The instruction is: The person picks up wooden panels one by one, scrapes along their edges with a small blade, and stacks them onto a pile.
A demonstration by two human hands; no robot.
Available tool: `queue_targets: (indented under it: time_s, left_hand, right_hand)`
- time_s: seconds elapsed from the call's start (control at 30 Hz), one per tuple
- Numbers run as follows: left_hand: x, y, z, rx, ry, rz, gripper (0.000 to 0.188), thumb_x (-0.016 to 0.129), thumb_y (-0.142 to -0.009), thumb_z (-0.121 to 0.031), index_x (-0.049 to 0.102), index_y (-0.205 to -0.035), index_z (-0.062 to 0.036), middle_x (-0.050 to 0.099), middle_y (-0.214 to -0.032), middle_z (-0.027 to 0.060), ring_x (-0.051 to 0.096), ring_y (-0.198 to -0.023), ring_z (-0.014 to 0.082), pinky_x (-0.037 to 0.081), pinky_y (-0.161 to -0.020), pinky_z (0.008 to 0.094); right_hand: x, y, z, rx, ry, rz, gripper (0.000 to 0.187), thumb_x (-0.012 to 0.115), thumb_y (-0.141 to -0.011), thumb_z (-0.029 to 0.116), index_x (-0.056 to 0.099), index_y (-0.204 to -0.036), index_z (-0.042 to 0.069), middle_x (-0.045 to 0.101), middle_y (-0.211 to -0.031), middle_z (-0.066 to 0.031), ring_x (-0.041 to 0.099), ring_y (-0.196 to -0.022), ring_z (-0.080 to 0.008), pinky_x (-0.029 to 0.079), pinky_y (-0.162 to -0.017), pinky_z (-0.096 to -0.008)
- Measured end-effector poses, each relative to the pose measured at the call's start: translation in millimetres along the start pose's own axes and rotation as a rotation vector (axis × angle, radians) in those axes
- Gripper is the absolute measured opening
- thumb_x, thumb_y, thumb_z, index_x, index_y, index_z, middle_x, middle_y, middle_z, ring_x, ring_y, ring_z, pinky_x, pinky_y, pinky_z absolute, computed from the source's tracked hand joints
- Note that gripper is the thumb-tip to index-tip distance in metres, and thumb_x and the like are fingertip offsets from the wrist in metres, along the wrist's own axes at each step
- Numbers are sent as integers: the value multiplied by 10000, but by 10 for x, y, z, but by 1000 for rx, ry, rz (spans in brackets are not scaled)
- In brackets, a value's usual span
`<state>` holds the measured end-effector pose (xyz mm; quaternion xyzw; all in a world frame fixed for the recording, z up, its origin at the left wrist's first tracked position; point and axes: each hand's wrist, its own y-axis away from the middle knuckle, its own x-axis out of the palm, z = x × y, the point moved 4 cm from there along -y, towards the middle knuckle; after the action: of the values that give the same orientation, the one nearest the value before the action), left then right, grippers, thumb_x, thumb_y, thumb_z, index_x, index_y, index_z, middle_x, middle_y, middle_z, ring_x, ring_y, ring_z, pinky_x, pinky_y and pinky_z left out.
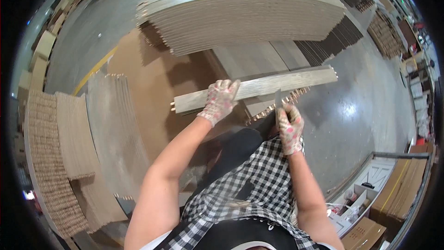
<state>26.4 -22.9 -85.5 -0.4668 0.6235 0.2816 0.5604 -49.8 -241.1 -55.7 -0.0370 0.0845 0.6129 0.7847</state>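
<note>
My left hand (218, 102), in a spotted pale work glove, grips a long, narrow grey wood-look board (286, 81) near its left part. Small light pegs stick out of both ends of that board. It lies slightly slanted in front of me, its right end farther away. My right hand (290, 129), gloved the same way, is closed around a thin, flat, grey blade-like tool (278, 98), held upright. The tool's tip is close to the board's near edge; whether they touch I cannot tell. Beneath the board, a row of pegged board ends (277, 106) shows.
Beyond the board stands a tall stack of similar grey boards (249, 18). Brown cardboard (138, 72) lies to its left. More stacked boards (111, 125) stand at my left. At the lower right are a white compartmented bin (354, 203) and a cardboard box (363, 234).
</note>
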Motion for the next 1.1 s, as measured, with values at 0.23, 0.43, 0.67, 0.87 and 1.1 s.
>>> queue_targets:
  time_s: [0.23, 0.43, 0.67, 0.87, 1.1]
  left_hand:
    - [-479, 1040, 280, -107, -68, -119, 776, 749, -663, -292, 426, -1318, -29, 520, -1131, 138, 489, -1062, 309, 388, -902, 438]
    - [-693, 3184, 515, -495, 1, -113, 752, 771, -643, -252, 449, -1311, -130, 502, -1139, 109, 474, -1064, 299, 392, -895, 433]
    - [-521, 4405, 636, -1119, -60, -164, 705, 698, -728, -280, 409, -1345, -101, 486, -1182, 208, 444, -1112, 391, 376, -932, 489]
    - [-792, 4062, 1452, -1364, -236, -193, 677, 651, -777, -313, 385, -1355, -81, 450, -1258, 216, 432, -1162, 394, 391, -946, 473]
    - [-596, 4010, 2067, -1367, -545, 129, 468, 567, -814, -199, 474, -1269, -149, 440, -1282, 48, 491, -1113, 247, 463, -888, 380]
  right_hand:
    - [152, 182, -255, -245, 108, -124, 167, 620, -859, 104, 634, -984, -6, 647, -844, -102, 598, -772, -159, 476, -700, -287]
    - [250, 175, -232, -409, 287, -51, 112, 622, -856, 96, 625, -932, 13, 641, -782, -110, 597, -707, -161, 475, -676, -298]
    - [492, 189, -299, -436, 312, 60, 136, 630, -857, 113, 634, -935, 1, 661, -798, -129, 633, -730, -221, 479, -693, -308]
    - [481, 315, -283, -461, 528, 97, 145, 628, -847, 121, 640, -949, 18, 668, -846, -146, 651, -794, -273, 493, -723, -334]
    - [451, 239, -452, -451, 567, 91, 187, 637, -845, 163, 635, -981, 35, 669, -872, -152, 644, -817, -307, 492, -740, -365]
